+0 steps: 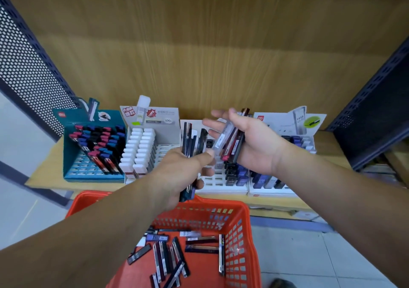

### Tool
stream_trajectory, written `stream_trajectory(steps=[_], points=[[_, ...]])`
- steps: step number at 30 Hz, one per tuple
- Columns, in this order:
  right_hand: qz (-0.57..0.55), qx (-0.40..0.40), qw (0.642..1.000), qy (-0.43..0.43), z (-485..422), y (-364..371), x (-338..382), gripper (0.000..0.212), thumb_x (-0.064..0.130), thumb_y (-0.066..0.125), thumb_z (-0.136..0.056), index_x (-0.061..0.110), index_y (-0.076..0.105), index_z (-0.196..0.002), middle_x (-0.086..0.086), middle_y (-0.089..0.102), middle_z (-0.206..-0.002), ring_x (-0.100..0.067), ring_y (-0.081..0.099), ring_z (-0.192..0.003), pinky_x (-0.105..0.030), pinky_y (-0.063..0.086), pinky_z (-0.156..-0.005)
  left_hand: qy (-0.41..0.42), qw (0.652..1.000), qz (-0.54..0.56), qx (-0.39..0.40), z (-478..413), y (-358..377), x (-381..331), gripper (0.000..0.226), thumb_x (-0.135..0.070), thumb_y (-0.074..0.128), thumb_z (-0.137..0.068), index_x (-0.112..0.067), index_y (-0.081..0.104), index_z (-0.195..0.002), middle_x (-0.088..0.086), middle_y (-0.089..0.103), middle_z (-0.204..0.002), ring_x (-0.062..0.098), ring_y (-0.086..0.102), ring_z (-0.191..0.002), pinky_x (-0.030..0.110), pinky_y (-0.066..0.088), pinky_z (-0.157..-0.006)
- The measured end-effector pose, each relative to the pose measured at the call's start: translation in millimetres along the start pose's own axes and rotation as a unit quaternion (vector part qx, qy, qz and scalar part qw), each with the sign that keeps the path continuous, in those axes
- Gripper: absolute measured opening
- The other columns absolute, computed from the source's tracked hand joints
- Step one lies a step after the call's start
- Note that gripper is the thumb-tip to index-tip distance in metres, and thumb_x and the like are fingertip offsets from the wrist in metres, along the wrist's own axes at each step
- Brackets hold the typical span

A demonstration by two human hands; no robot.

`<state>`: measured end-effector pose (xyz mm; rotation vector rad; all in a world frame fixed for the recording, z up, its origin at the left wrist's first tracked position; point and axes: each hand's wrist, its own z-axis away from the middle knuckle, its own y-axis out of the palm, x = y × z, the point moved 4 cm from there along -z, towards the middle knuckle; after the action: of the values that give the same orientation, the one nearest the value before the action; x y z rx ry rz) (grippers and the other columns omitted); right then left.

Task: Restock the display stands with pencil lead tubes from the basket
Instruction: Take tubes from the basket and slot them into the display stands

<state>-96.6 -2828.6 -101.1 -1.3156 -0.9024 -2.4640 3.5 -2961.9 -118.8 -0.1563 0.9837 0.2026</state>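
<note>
My left hand (177, 172) grips a bundle of dark lead tubes (193, 141) upright above the shelf edge. My right hand (250, 141) holds several tubes (230, 141), clear, red and black, across its palm with the thumb over them. The left thumb touches the clear tube's lower end. Below, the orange basket (241, 232) holds several loose tubes (174, 254). On the shelf stand a teal display stand (73, 154), a white stand with white-capped tubes (139, 152), and two white stands (217, 183) (287, 190) partly filled with blue and black tubes.
The wooden shelf (51, 177) has a wooden back panel. Dark perforated metal side panels (28, 75) (374, 115) flank it on both sides. A tiled floor (309, 256) lies to the right of the basket.
</note>
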Motion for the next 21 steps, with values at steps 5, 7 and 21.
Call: stream_trajectory(steps=[5, 7, 21], points=[[0.016, 0.014, 1.000, 0.011, 2, 8, -3, 0.040, 0.054, 0.045, -0.102, 0.036, 0.068, -0.130, 0.000, 0.059, -0.144, -0.013, 0.059, -0.123, -0.038, 0.053, -0.092, -0.019, 0.999, 0.034, -0.006, 4, 5, -2, 0.037, -0.044, 0.075, -0.092, -0.012, 0.073, -0.111, 0.007, 0.081, -0.091, 0.020, 0.057, -0.068, 0.030, 0.047, -0.060], [0.029, 0.004, 1.000, 0.007, -3, 3, -5, 0.048, 0.055, 0.049, -0.100, 0.025, 0.067, -0.133, -0.004, 0.064, -0.140, -0.021, 0.065, -0.123, -0.041, 0.053, -0.099, -0.011, 0.997, 0.068, -0.024, 1, 1, -2, 0.035, -0.037, 0.076, -0.093, -0.007, 0.074, -0.111, 0.009, 0.080, -0.090, 0.018, 0.062, -0.067, 0.030, 0.047, -0.057], [0.147, -0.003, 0.987, -0.067, 15, -34, 24, 0.024, 0.015, 0.059, -0.104, 0.007, 0.065, -0.125, -0.002, 0.065, -0.084, -0.011, 0.032, -0.048, -0.027, 0.025, -0.051, -0.005, 0.992, 0.123, 0.011, 2, 1, -11, 0.005, -0.010, 0.065, -0.100, -0.010, 0.069, -0.104, 0.010, 0.067, -0.081, 0.015, 0.053, -0.058, 0.026, 0.041, -0.048]])
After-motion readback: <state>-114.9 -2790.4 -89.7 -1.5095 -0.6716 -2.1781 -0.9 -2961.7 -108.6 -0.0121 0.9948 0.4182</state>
